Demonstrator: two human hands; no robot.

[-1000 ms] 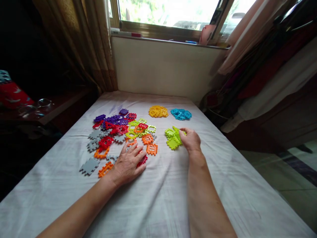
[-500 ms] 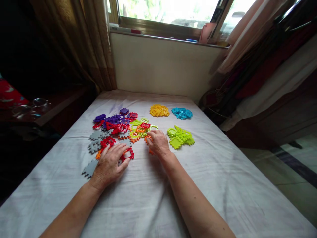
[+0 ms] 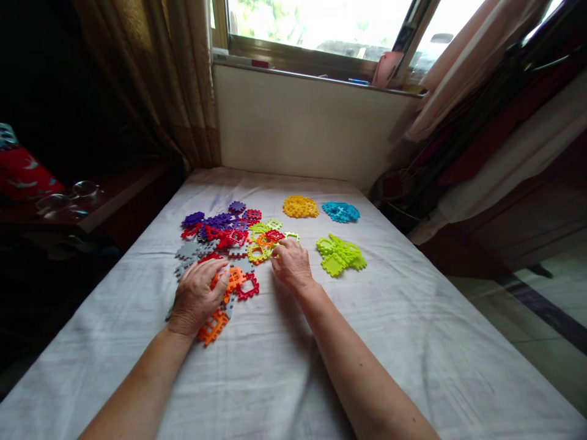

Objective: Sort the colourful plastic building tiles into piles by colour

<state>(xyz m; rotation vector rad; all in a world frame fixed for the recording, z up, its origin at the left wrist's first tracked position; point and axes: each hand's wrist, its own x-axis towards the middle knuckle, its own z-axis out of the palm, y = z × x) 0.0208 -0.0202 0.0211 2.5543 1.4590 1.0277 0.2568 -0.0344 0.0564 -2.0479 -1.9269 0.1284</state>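
My left hand rests over the near side of a mixed heap, thumb and fingers curled round an orange toothed building tile. Another orange tile lies beneath its wrist side. A red open-frame tile is just right of it. My right hand has its fingers bent down onto a lime green tile at the heap's right edge; the fingertips are partly hidden. Purple tiles, red tiles and grey tiles overlap in the heap.
Separate piles of yellow tiles, blue tiles and lime green tiles lie on the right of the white sheet. Glasses sit on a dark side table at left. Clothes hang at right, a curtain at left.
Orange tiles have come from by my right hand to beside and under my left hand. My right hand has shifted slightly toward the lime green tiles. The view has turned a little left.
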